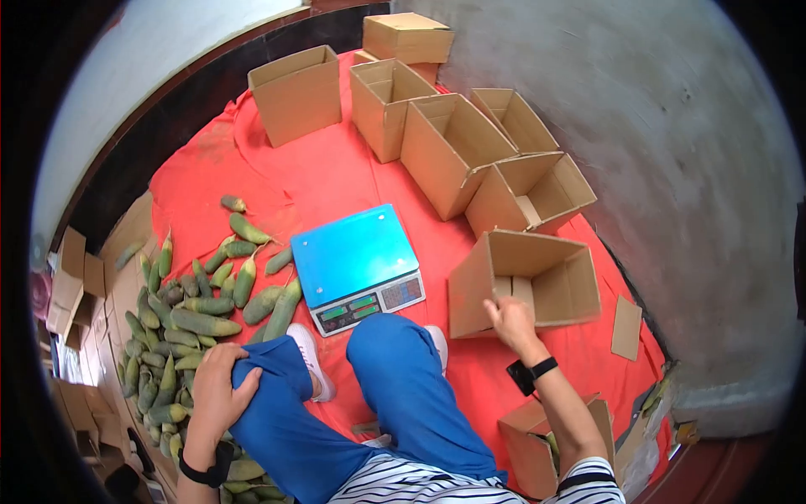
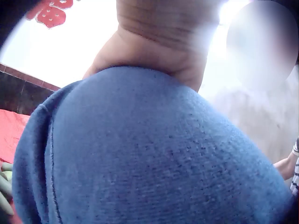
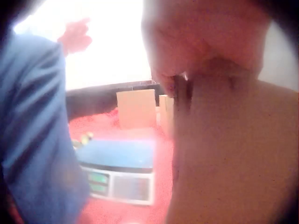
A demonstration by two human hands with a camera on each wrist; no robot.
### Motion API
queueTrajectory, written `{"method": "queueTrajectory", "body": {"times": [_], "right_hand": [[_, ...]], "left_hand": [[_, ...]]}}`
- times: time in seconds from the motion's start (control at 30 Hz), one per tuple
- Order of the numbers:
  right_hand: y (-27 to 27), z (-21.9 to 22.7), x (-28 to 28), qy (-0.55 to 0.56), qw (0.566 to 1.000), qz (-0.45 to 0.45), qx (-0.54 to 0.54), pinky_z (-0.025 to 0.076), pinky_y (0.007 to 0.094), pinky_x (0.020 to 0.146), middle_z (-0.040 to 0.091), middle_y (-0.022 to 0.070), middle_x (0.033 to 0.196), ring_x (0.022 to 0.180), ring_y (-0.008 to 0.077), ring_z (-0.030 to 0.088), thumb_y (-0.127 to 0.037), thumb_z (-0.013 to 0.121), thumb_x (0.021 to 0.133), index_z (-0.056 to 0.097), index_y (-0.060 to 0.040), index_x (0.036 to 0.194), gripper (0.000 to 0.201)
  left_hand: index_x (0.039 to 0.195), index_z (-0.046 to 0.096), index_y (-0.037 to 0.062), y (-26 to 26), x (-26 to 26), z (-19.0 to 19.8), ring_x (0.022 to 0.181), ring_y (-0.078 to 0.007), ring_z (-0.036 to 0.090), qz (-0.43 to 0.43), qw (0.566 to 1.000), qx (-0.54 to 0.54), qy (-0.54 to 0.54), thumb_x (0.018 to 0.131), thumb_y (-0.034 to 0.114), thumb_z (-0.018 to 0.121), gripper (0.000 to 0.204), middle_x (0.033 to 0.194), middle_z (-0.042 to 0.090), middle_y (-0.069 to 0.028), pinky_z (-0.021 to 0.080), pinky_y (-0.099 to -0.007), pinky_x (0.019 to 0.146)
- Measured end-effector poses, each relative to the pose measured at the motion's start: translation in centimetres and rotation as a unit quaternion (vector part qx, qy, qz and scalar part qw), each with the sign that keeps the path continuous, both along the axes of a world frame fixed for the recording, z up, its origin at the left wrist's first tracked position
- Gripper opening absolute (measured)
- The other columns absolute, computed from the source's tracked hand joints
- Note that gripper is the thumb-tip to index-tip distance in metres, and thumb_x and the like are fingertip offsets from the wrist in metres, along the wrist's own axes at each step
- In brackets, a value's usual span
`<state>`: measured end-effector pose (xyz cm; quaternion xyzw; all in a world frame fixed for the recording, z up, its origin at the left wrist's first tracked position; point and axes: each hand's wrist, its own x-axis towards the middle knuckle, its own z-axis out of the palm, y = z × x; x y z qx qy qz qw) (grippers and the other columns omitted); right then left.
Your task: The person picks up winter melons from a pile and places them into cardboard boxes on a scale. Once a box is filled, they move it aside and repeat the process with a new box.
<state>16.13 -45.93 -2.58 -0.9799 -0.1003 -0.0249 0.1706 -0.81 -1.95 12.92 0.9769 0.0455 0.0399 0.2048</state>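
Observation:
My right hand (image 1: 514,324) grips the near left corner of an open cardboard box (image 1: 470,290) that stands right of the scale. In the right wrist view, the fingers (image 3: 205,51) fold over the top edge of the box wall (image 3: 233,144). My left hand (image 1: 220,391) rests on the left knee, its fingers lying over the blue trouser leg (image 2: 140,144). Between the box and a heap of green radishes (image 1: 201,323) sits a digital scale (image 1: 357,256) with a blue plate, its displays facing me. Nothing lies on the plate.
Several open cardboard boxes (image 1: 424,155) stand in a row toward the back along the grey wall (image 1: 638,126). Another box (image 1: 525,454) holding some radishes is beside my right elbow. A flat cardboard piece (image 1: 626,328) lies on the red cloth (image 1: 327,172) at right.

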Motion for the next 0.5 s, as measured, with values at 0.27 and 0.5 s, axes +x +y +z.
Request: {"method": "queueTrajectory", "body": {"times": [0.27,0.5], "right_hand": [[-7.0,-0.4,-5.6,0.048,0.993,0.105,-0.033,0.048,0.0436,0.073,0.062,0.0172,0.082,0.083,0.0373,0.060,-0.018,0.067,0.081,0.061,-0.0036,0.092,0.020],[-2.5,6.2,-3.9,0.009,0.990,0.136,0.028,0.048,0.0419,0.065,0.061,0.0182,0.084,0.078,0.0378,0.060,-0.009,0.065,0.081,0.057,-0.0012,0.093,0.016]], "left_hand": [[0.092,0.060,0.0031,0.8,-0.4,-0.7,0.091,-0.0331,0.058,0.001,0.999,-0.017,-0.038,0.071,0.021,0.073,0.030,0.092,0.061,-0.0135,0.045,-0.0406,0.081],[0.092,0.061,0.0020,1.1,-0.7,-0.5,0.094,-0.0329,0.059,-0.008,0.999,-0.025,-0.040,0.072,0.022,0.073,0.031,0.097,0.063,-0.0138,0.045,-0.0408,0.084]]}}
